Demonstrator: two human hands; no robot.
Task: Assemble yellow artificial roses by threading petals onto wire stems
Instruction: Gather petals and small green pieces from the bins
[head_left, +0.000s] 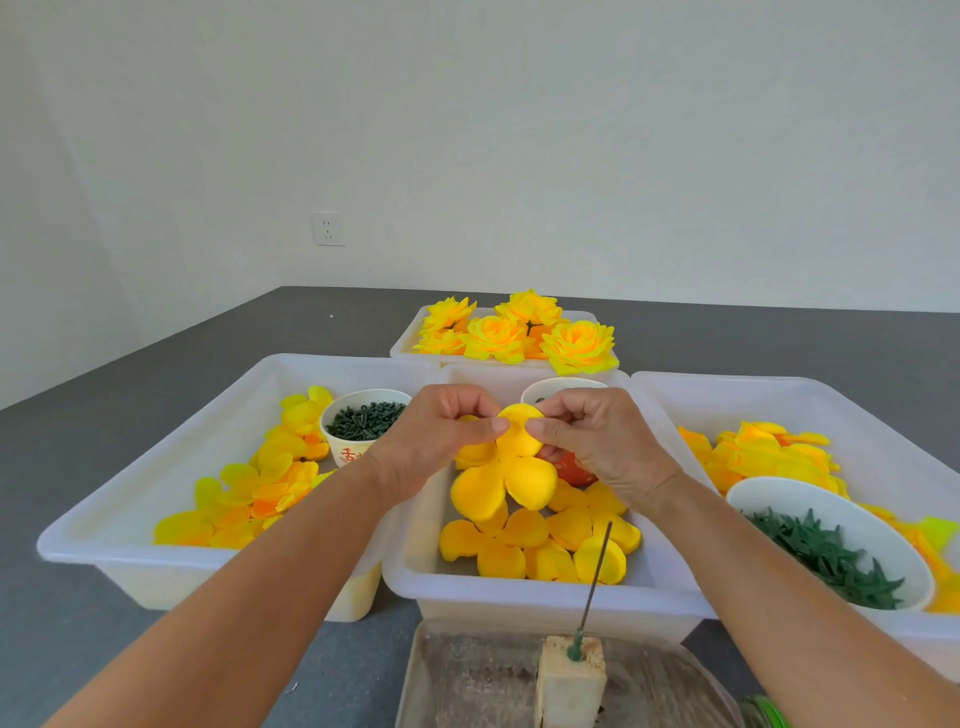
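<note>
A yellow petal piece (511, 475) with several lobes hangs above the middle white bin (524, 584). My left hand (441, 434) pinches its upper lobe from the left. From the right, my right hand (597, 441) pinches the same lobe. More yellow petal pieces (540, 545) lie in the bin below. A thin wire stem (595, 577) stands upright in a pale block (571, 680) at the near edge, bare of petals.
The left bin (156, 499) holds petals and a cup of dark green parts (366, 421). The right bin (857, 410) holds petals and a bowl of green calyxes (826, 556). Finished yellow roses (519, 332) fill a far bin. An orange-red object (571, 467) sits under my right hand.
</note>
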